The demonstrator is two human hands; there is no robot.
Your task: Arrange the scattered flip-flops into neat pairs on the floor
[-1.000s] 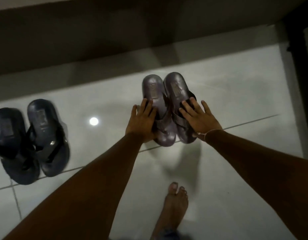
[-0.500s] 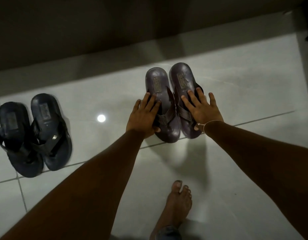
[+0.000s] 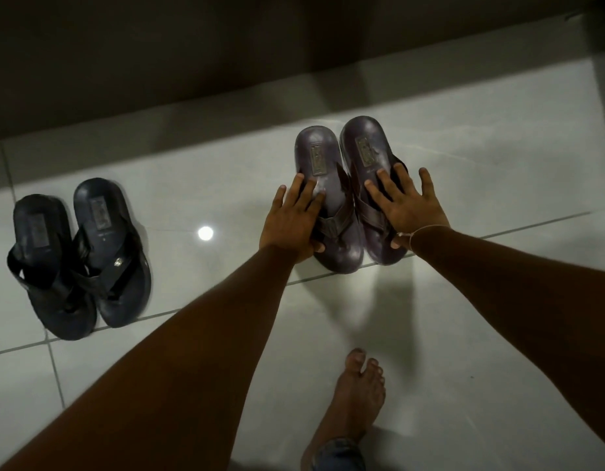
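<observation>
Two brown flip-flops lie side by side on the white tiled floor, heels towards the wall. My left hand (image 3: pixel 291 222) rests on the left brown flip-flop (image 3: pixel 316 154), fingers on its sole and thumb hooked at its near edge. My right hand (image 3: pixel 410 209) lies spread over the right brown flip-flop (image 3: pixel 365 147), covering its straps, with the thumb at the toe end. The two touch along their inner edges. A black pair (image 3: pixel 100 212) sits together at the far left, slightly overlapping.
A dark wall with a pale skirting band (image 3: pixel 226 137) runs just behind the flip-flops. My bare foot (image 3: pixel 359 392) stands on the tile below the brown pair. A bright lamp reflection (image 3: pixel 205 232) shines on the floor between the two pairs.
The view has shifted a little, so everything sits slightly higher in frame. Both hands stay on the brown pair in the same hold. The black pair has not moved.
</observation>
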